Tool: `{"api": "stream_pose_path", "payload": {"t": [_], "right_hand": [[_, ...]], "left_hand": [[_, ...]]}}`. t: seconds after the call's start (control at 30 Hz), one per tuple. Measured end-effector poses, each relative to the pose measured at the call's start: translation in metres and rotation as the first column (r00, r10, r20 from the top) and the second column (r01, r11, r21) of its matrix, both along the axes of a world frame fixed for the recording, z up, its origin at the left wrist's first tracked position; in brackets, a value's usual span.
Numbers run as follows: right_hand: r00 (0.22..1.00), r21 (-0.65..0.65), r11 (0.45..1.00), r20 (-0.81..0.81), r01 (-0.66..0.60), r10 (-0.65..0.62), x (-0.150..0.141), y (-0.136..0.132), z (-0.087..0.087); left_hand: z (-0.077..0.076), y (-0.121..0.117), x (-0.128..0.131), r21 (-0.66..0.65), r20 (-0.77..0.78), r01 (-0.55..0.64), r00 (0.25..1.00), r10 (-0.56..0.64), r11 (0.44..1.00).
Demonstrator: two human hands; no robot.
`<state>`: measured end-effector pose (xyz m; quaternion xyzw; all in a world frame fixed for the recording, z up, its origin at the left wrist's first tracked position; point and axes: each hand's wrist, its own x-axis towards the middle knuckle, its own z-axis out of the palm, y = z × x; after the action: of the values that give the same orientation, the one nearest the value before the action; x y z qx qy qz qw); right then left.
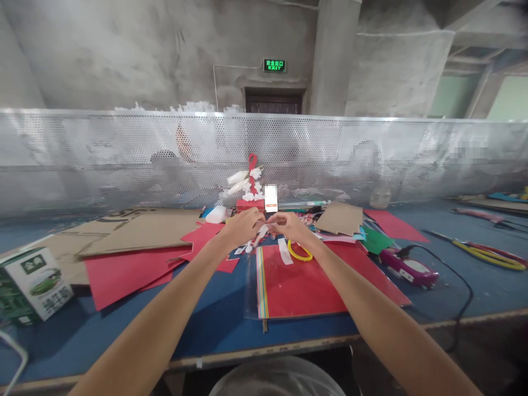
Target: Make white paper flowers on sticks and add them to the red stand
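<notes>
Both my arms reach forward over a blue table (214, 324). My left hand (243, 226) and my right hand (291, 225) meet above the table, fingers pinched together on a small white paper piece (263, 231). Just below them lie white paper scraps (284, 251) and yellow-handled scissors (300, 252) on a stack of red paper sheets (313, 286). Behind the hands stands a red paper craft with white flowers (249, 187) on a red base, next to a phone (271, 198) propped upright.
Red sheets (127, 272) and cardboard (140, 228) lie at the left, a green-and-white carton (35, 283) at the far left. A purple glue gun (408, 269) with a black cord sits at the right. A perforated metal screen (371, 154) backs the table.
</notes>
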<state>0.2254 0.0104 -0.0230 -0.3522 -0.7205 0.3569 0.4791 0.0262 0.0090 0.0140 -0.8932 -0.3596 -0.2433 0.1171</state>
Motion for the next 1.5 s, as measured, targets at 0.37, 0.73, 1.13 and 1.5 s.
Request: {"api": "stream_pose_path", "payload": {"t": [0.37, 0.73, 1.13, 1.5], "right_hand": [[0.998, -0.031, 0.999, -0.065, -0.010, 0.008, -0.003, -0.002, 0.002], [0.999, 0.028, 1.000, -0.039, -0.004, 0.005, 0.001, 0.004, -0.002], [0.995, 0.077, 0.996, -0.095, 0.044, -0.037, 0.000, 0.001, 0.003], [0.995, 0.100, 0.993, -0.089, 0.059, -0.051, 0.000, 0.005, 0.001]], "left_hand": [[0.005, -0.003, 0.002, -0.049, 0.087, 0.050, 0.995, -0.046, 0.998], [0.004, -0.003, 0.001, -0.061, 0.092, 0.067, 0.994, -0.061, 0.996], [-0.002, -0.005, 0.006, -0.308, 0.295, 0.203, 0.949, -0.110, 0.929], [-0.002, -0.008, 0.012, -0.176, 0.419, 0.131, 0.907, -0.046, 0.976]]}}
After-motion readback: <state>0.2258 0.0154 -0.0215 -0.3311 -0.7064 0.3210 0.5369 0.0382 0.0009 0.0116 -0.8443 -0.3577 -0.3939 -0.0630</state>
